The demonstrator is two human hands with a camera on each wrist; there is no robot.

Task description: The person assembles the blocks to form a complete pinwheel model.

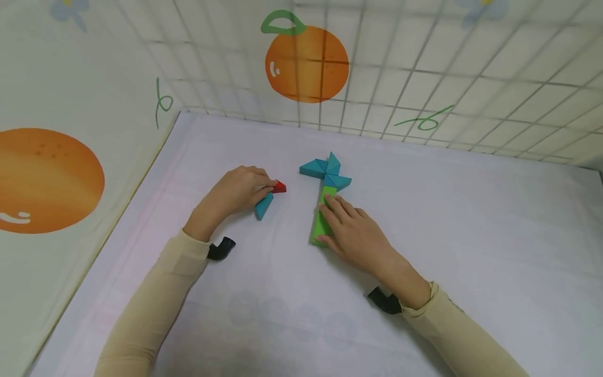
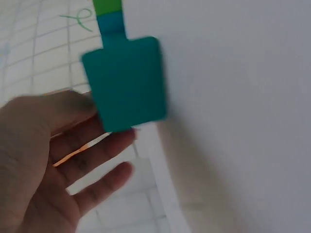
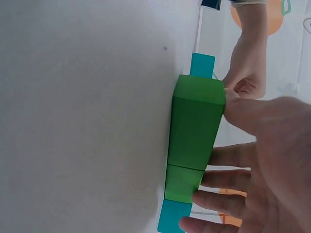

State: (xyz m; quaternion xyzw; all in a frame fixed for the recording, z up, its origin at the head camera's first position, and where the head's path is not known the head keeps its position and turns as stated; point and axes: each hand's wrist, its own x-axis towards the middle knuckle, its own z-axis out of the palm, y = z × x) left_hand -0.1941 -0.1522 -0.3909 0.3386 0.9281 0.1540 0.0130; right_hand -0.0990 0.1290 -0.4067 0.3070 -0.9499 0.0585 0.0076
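My left hand (image 1: 242, 189) pinches a small red block (image 1: 280, 187) between thumb and fingertips; the red block is hidden in the left wrist view. Just below those fingers lies a loose blue triangular block (image 1: 264, 207), which looms large as a teal block (image 2: 127, 85) in the left wrist view. My right hand (image 1: 359, 235) rests with extended fingers on the green blocks (image 3: 197, 131), its thumb at their near end. These green blocks stand end to end in a column. Blue triangular blocks (image 1: 332, 168) form a pinwheel shape touching the column's far end.
All the blocks lie on a white tabletop (image 1: 264, 335). Behind it rises a grid-patterned wall covering (image 1: 400, 57) with printed oranges, and a similar pale surface (image 1: 70, 293) borders the left edge. Black curved wrist pieces (image 1: 221, 248) stick out beneath both sleeves.
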